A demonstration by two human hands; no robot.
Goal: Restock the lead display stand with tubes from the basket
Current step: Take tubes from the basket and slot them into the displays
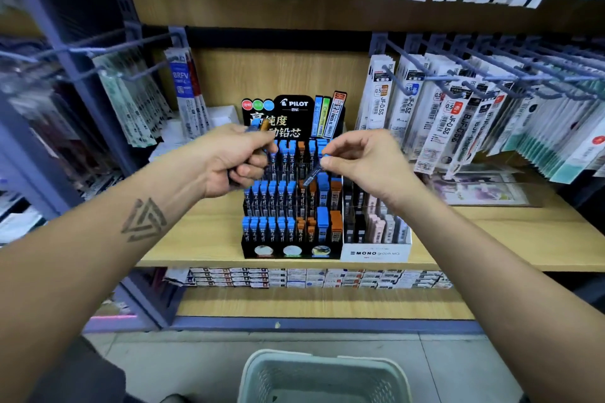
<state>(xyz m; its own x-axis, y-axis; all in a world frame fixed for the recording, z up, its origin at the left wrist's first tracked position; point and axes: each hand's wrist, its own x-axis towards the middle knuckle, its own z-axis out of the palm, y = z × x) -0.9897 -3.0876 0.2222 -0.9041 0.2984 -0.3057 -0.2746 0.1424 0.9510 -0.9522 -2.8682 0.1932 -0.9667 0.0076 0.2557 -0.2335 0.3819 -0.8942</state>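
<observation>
A black tiered lead display stand stands on the wooden shelf, filled with rows of blue-capped and orange-capped lead tubes. My left hand is in front of the stand's upper left and grips a small bunch of tubes, whose orange and blue ends stick out above the fist. My right hand pinches one blue-capped tube at its cap, and the tube hangs slanted over the middle tier's right side. The pale green basket sits on the floor below, at the bottom of the view.
A white MONO box of lead cases touches the stand's right side. Hooks with hanging refill packs jut out on the right and on the left. Flat boxes are stacked on the shelf underneath.
</observation>
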